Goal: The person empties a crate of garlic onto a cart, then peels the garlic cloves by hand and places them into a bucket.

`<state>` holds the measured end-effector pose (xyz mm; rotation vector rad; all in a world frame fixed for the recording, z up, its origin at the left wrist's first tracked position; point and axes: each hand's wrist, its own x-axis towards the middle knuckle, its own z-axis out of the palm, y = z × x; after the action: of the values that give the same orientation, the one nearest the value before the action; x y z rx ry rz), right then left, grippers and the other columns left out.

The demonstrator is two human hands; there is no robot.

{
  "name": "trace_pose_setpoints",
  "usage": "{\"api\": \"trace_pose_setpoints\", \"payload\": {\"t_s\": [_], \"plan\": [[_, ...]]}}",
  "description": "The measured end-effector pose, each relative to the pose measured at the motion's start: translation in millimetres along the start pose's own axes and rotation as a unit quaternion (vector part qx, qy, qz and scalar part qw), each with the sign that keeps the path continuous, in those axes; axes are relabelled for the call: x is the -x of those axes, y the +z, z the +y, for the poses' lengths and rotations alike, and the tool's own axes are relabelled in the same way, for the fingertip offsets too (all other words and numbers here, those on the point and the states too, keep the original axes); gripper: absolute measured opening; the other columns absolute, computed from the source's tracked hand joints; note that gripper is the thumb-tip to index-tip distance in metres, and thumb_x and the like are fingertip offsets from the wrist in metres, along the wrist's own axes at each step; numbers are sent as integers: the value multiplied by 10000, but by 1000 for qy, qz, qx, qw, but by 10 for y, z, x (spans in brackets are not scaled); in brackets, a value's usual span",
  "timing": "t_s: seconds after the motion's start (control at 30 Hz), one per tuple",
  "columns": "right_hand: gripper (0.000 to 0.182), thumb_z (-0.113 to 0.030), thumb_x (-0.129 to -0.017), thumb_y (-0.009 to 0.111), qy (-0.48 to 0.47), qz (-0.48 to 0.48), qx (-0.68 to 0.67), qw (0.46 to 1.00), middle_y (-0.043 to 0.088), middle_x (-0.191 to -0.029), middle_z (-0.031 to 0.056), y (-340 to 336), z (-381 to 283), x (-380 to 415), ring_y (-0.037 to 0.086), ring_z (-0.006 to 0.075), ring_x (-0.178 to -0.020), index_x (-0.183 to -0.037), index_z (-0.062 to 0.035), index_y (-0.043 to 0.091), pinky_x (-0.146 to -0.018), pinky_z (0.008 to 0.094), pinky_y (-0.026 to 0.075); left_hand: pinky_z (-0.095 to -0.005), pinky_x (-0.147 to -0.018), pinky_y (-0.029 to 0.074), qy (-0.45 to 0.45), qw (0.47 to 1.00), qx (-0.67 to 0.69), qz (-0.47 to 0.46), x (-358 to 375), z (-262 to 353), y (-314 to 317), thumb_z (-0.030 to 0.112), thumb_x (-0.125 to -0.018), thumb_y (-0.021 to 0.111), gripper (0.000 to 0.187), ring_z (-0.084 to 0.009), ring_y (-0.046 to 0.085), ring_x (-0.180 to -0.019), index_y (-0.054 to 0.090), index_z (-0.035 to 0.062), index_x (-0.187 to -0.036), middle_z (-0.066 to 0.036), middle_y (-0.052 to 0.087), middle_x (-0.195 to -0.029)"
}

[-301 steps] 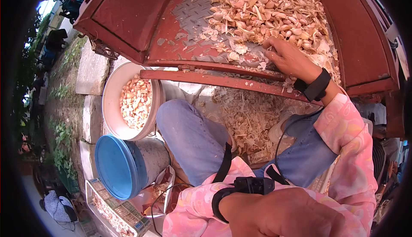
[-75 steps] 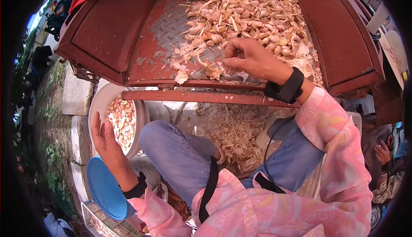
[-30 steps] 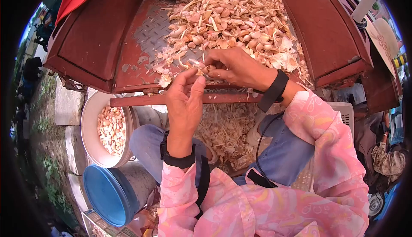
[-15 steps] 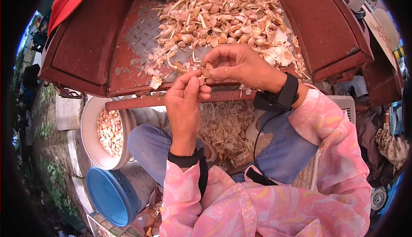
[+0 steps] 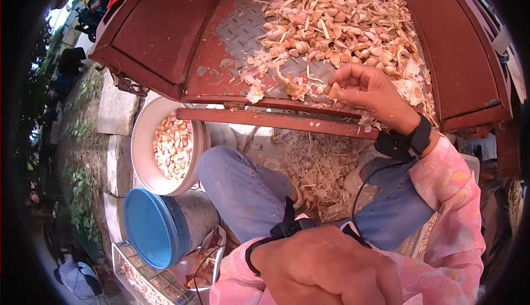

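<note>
My right hand [image 5: 367, 92] pinches a small piece of garlic [image 5: 334, 89] at the front edge of the red metal bed [image 5: 212, 75]. Behind it spreads a heap of garlic cloves and dry skins [image 5: 342, 26]. Close to the camera, at the bottom of the view, is my left hand [image 5: 326, 266], its fingers curled downward; whatever they may hold is hidden. A white bucket [image 5: 144, 156] at the left has peeled-looking cloves [image 5: 173, 147] inside.
Below the white bucket stands a blue-lidded bucket [image 5: 149, 227], beside a crate with skins [image 5: 149, 280]. A red bar [image 5: 276, 120] crosses above my knees. Skins litter the ground [image 5: 326, 178]. Red side panels [image 5: 464, 45] flank the bed.
My hands have parted: the left has come down close to the camera, while the right stays near the bed's edge. The view has shifted, so the bed and buckets appear farther right.
</note>
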<state>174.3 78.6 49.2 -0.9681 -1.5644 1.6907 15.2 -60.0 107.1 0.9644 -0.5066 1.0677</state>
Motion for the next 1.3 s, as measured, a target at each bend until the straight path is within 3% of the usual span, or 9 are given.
{"api": "trace_pose_setpoints", "payload": {"t_s": [0.07,0.5,0.7,0.9,1.07,1.13,1.2,1.23,1.3], "plan": [[186,-95,-831,623,-1,-26,-5,1000,606,-825,7,58,21,-4,574,56,-706,-979,-15,544,-618,190,468,-271,-662,493,139,989,57,9,-23,-312,237,21,-863,562,163,-230,607,-813,581,-103,-966,-213,578,-987],[193,-41,-824,602,12,-41,71,997,595,-928,20,85,53,-17,573,58,-784,-1000,-17,528,-695,197,476,-302,-472,472,263,940,204,74,-154,-469,500,-61,-841,532,179,-236,592,-599,523,-149,-997,-233,574,-841],[196,-37,-828,597,5,-53,50,997,596,-932,25,125,45,1,576,69,-802,-1010,-10,527,-711,205,477,-280,-392,428,246,921,192,233,-222,-252,598,-66,-838,532,186,-232,558,-483,508,-157,-998,-229,581,-747],[210,-46,-827,609,16,-54,69,996,597,-933,28,118,30,17,580,74,-804,-1014,-10,522,-711,207,480,-256,-488,443,251,922,294,18,-123,-476,492,-26,-836,574,178,-198,589,-627,549,-145,-966,-204,587,-827],[195,-54,-835,608,13,-27,48,998,591,-917,17,101,-7,36,576,67,-817,-1007,-15,525,-719,193,472,-243,-524,456,202,960,76,181,-53,-356,475,7,-841,587,312,-236,601,-655,482,-150,-1089,-195,597,-851],[195,-60,-841,605,-20,-20,51,998,593,-925,19,96,0,22,575,67,-818,-1012,-16,521,-722,194,472,-193,-570,456,32,985,-59,160,127,-84,294,135,-921,490,205,-130,550,-632,555,-59,-924,-231,566,-919],[185,-56,-842,601,-40,-5,16,999,596,-937,30,85,16,37,575,67,-823,-1008,-15,529,-726,202,477,-174,-590,440,-8,910,-92,404,123,245,395,150,-933,471,219,-99,512,-650,535,-59,-933,-201,553,-901],[181,-53,-841,601,-40,-13,-4,999,599,-951,39,61,8,40,576,69,-829,-1005,-13,534,-729,205,480,-158,-585,425,116,869,-208,433,201,299,203,136,-940,457,208,-73,469,-638,518,-58,-981,-188,551,-916],[178,-50,-839,601,-50,-8,-20,999,601,-964,48,2,-61,54,577,71,-835,-1002,-12,540,-732,208,483,-166,-622,424,176,692,-465,523,701,899,-213,107,-936,464,210,-71,473,-693,496,-47,-1075,-165,553,-997]]}}
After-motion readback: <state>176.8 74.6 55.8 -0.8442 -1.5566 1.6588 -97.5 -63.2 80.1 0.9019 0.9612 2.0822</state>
